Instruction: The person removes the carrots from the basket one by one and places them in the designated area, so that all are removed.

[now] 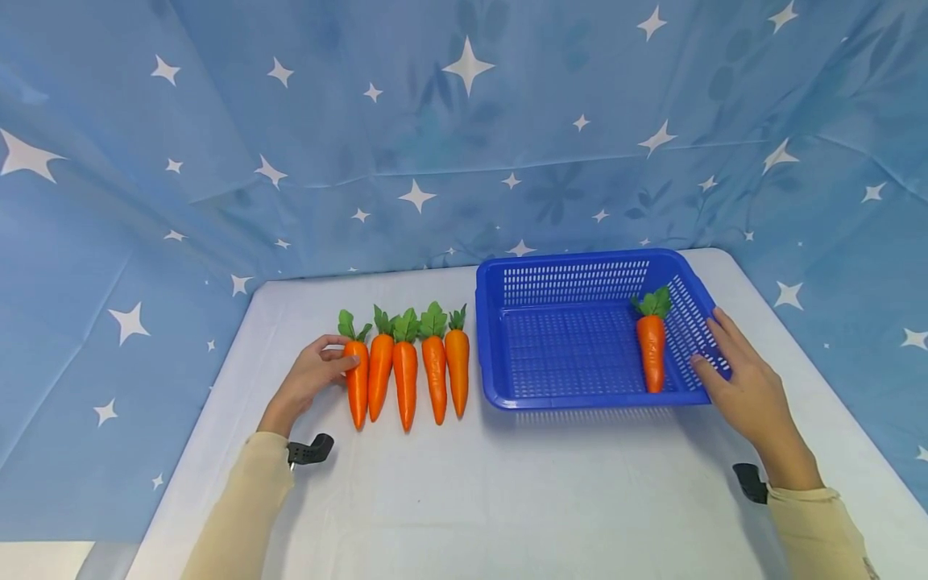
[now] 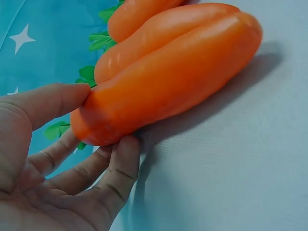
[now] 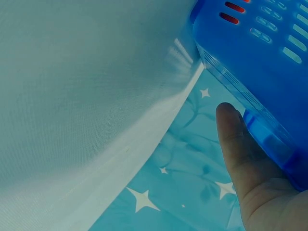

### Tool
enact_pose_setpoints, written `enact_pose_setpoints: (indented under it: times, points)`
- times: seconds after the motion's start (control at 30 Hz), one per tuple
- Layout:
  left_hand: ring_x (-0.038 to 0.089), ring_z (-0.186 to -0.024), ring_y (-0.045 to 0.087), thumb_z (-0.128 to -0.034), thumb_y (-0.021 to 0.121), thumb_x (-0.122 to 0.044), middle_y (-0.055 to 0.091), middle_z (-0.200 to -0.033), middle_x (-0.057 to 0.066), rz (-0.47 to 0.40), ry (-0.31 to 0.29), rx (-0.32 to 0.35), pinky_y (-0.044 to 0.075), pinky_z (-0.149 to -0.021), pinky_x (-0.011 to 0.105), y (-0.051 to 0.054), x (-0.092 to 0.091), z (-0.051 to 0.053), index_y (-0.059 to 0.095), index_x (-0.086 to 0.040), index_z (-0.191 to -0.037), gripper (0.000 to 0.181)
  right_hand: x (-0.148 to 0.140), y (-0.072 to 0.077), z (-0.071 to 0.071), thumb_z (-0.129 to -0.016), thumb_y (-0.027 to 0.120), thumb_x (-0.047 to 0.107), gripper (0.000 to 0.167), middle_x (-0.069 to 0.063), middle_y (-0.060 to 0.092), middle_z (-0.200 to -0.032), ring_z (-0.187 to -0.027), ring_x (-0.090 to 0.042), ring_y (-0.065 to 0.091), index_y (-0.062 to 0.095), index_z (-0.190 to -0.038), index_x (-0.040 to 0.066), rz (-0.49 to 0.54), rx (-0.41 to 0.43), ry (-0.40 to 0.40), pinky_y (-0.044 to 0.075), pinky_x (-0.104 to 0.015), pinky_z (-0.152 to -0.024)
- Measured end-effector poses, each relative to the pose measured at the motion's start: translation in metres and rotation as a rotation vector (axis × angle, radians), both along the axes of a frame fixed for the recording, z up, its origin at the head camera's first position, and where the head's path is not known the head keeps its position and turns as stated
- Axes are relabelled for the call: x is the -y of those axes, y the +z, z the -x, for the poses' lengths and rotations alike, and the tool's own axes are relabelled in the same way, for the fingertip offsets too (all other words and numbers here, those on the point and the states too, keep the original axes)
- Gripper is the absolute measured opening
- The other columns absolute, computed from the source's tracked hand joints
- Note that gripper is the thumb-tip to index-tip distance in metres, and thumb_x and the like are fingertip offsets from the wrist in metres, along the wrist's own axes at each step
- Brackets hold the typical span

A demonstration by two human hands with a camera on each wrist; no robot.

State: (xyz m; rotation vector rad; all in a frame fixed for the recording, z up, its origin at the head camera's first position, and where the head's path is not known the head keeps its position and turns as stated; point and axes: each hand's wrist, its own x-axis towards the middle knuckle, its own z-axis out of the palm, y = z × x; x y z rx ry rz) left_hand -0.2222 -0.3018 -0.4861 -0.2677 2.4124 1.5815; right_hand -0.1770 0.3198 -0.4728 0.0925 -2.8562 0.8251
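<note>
On the left of the head view, my left hand [image 1: 316,376] pinches the leftmost orange carrot [image 1: 357,387] near its leafy top. The left wrist view has its thumb on one side of the carrot [image 2: 168,79] and fingertips on the other. Several more carrots [image 1: 406,387] lie beside it in a row, tops pointing away. Over on the right, my right hand [image 1: 754,395] is at the right rim of a blue slotted plastic basket [image 1: 594,402], with thumb and forefinger extended and spread. Another carrot [image 1: 653,354] lies inside the basket by its right wall.
A white cloth covers the table [image 1: 464,499]. Behind it and at both sides hangs a blue curtain [image 1: 435,121] with white stars. The basket stands at the table's back right, close to the right edge.
</note>
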Motion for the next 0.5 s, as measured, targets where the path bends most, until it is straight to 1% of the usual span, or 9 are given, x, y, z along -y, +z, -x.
enact_pose_setpoints:
  times: [0.13, 0.33, 0.5]
  points:
    - [0.024, -0.089, 0.069, -0.1045, 0.069, -0.018, 0.064, -0.131, 0.026, 0.003, -0.001, -0.009, 0.062, -0.083, 0.033, 0.0001, -0.0013, -0.0005, 0.051, 0.001, -0.147, 0.05, 0.0005, 0.0009, -0.0001, -0.111, 0.051, 0.026, 0.072, -0.02, 0.011, -0.177, -0.155, -0.056, 0.018, 0.02, -0.168, -0.002, -0.001, 0.002, -0.001, 0.026, -0.084, -0.107]
    - [0.027, -0.096, 0.068, -0.1047, 0.068, -0.018, 0.055, -0.143, 0.029, 0.028, -0.007, -0.022, 0.062, -0.083, 0.032, -0.0028, -0.0016, 0.0001, 0.051, 0.002, -0.147, 0.05, 0.0006, 0.0014, 0.0, -0.11, 0.051, 0.025, 0.072, -0.02, 0.009, -0.177, -0.156, -0.056, 0.016, 0.018, -0.169, -0.002, -0.004, 0.008, 0.0, 0.025, -0.084, -0.107]
    - [0.027, -0.1, 0.067, -0.1066, 0.066, -0.019, 0.055, -0.143, 0.028, 0.006, 0.002, -0.038, 0.062, -0.083, 0.032, -0.0043, -0.0013, -0.0015, 0.054, 0.003, -0.147, 0.048, 0.0013, 0.0008, 0.0001, -0.111, 0.051, 0.025, 0.072, -0.019, 0.01, -0.177, -0.156, -0.055, 0.017, 0.019, -0.168, -0.003, -0.004, 0.002, -0.003, 0.025, -0.083, -0.109]
